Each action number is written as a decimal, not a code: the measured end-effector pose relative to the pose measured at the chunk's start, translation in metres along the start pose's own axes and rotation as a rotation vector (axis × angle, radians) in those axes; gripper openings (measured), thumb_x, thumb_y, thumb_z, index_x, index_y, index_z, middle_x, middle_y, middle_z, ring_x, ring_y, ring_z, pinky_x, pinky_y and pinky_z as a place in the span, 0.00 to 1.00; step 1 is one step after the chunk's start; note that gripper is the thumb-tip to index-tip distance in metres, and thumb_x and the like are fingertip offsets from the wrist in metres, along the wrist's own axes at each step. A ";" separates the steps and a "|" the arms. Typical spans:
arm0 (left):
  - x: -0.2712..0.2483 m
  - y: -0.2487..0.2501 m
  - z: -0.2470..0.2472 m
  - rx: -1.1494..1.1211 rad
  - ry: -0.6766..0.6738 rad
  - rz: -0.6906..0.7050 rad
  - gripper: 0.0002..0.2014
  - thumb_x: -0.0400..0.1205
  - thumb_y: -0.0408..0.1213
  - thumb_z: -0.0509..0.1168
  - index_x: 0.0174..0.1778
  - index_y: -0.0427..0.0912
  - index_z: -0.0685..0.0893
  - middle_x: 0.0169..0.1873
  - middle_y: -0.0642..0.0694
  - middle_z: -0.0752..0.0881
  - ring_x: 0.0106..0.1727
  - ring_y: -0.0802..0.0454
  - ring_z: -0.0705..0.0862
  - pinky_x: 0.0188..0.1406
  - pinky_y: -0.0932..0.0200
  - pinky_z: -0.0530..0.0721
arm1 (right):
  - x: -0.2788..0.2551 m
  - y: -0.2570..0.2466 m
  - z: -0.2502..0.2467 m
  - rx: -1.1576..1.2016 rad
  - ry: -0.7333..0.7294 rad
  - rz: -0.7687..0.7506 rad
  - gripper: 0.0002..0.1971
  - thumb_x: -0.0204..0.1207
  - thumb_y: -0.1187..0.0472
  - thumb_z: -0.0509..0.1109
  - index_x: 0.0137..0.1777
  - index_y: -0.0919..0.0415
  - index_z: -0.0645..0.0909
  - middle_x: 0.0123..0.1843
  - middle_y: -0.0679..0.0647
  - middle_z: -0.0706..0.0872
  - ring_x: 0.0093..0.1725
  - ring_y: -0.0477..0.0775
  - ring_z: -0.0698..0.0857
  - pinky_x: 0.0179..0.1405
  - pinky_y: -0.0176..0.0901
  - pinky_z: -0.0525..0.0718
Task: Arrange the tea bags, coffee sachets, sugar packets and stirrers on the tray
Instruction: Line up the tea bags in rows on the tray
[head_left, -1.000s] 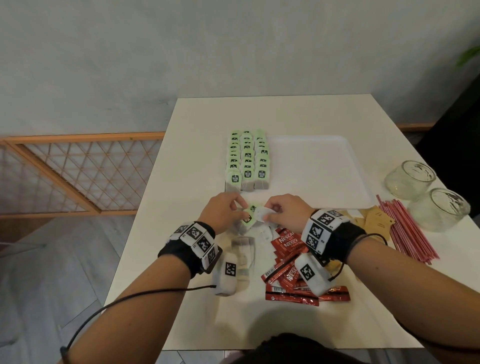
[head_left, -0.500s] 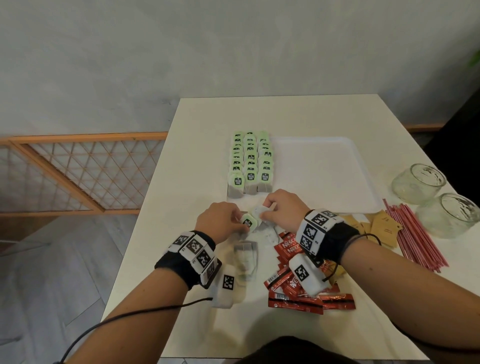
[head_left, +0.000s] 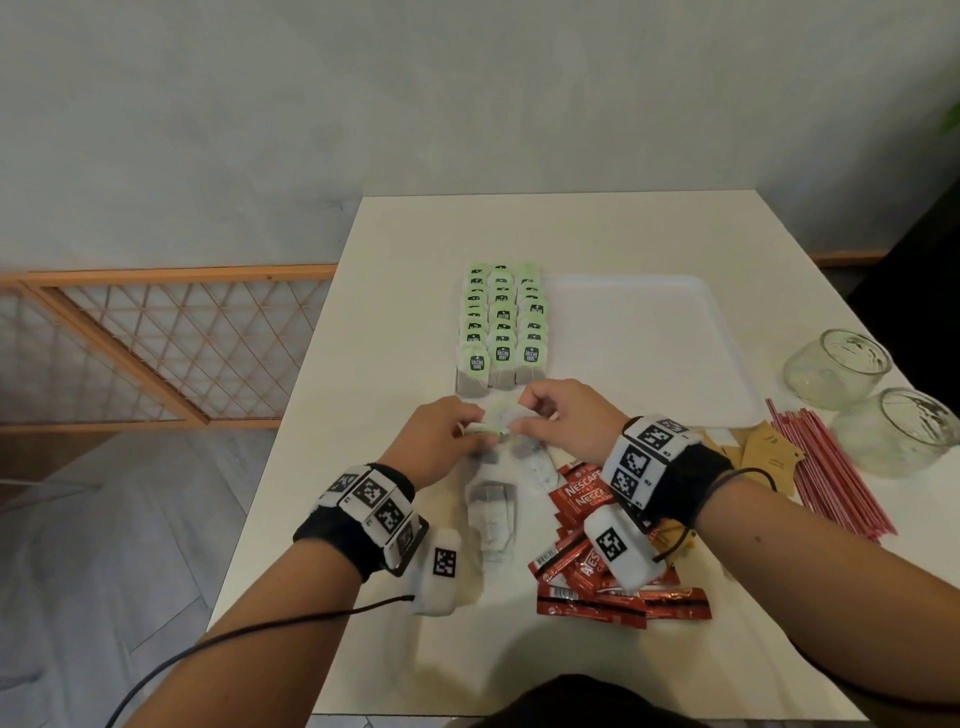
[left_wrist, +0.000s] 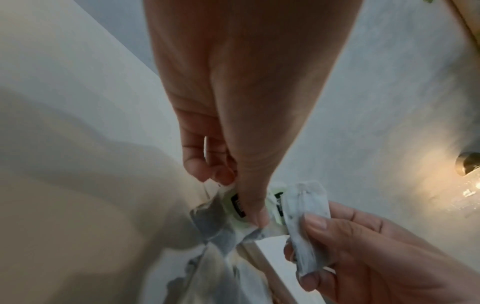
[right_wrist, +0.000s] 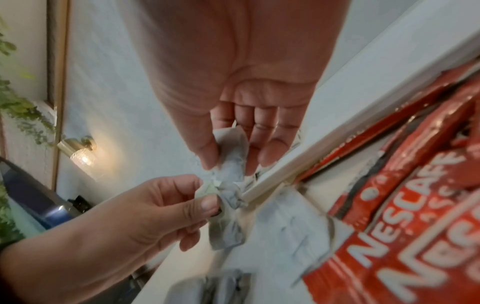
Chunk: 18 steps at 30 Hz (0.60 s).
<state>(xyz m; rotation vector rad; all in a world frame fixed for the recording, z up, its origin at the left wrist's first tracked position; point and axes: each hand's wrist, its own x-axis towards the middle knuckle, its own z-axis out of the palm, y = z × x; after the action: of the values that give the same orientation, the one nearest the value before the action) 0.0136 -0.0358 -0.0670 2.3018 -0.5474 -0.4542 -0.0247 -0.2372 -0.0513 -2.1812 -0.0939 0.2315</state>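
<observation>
Your left hand (head_left: 434, 441) pinched a tea bag (left_wrist: 228, 218) by its green tag (left_wrist: 237, 207), thumb pressed down on the tag and the bag hanging crumpled beneath it. Your right hand (head_left: 563, 418) pinched a second tea bag (left_wrist: 306, 218) between thumb and forefinger, the other fingers loosely extended. The two bags met just in front of the near edge of the white tray (head_left: 649, 353), held a little above the table (head_left: 519, 228); whether their strings were tangled together was hard to tell through the blur.

On the left part of the tray, three rows of tea bags (head_left: 501, 327) stood lined up with their green tags facing you, and the rest of the tray lay bare. A few loose tea bags (head_left: 491, 512) lay on the table below your hands. Beside them, under your right wrist, red Nescafé sachets (head_left: 582, 499) were heaped in a loose pile. Brown sugar packets (head_left: 763, 452) lay to the right of the sachets, then a bundle of red stirrers (head_left: 831, 473), with two glass cups (head_left: 836, 366) near the table's right edge.
</observation>
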 end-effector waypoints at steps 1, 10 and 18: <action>0.000 0.000 -0.002 -0.017 0.024 -0.004 0.08 0.78 0.46 0.74 0.42 0.45 0.88 0.42 0.49 0.82 0.41 0.53 0.79 0.42 0.61 0.74 | 0.000 0.000 -0.002 0.043 0.034 0.010 0.04 0.75 0.60 0.75 0.42 0.57 0.82 0.40 0.55 0.88 0.37 0.55 0.85 0.42 0.46 0.84; 0.009 0.032 0.008 -0.420 0.220 -0.181 0.13 0.74 0.46 0.69 0.38 0.38 0.84 0.42 0.37 0.89 0.44 0.38 0.90 0.48 0.38 0.89 | 0.005 -0.003 -0.004 -0.015 0.352 -0.016 0.06 0.71 0.64 0.72 0.45 0.58 0.78 0.37 0.53 0.85 0.36 0.54 0.83 0.39 0.45 0.82; 0.022 0.048 0.014 -0.691 0.208 -0.234 0.17 0.83 0.38 0.69 0.39 0.24 0.82 0.35 0.35 0.82 0.43 0.28 0.87 0.50 0.37 0.90 | 0.001 -0.008 0.000 -0.041 0.343 -0.086 0.07 0.75 0.56 0.73 0.50 0.56 0.84 0.42 0.45 0.84 0.33 0.37 0.79 0.36 0.30 0.76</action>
<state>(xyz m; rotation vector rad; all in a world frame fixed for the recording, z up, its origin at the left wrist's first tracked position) 0.0139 -0.0865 -0.0458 1.7142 0.0012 -0.4233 -0.0234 -0.2324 -0.0448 -2.2201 0.0014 -0.1951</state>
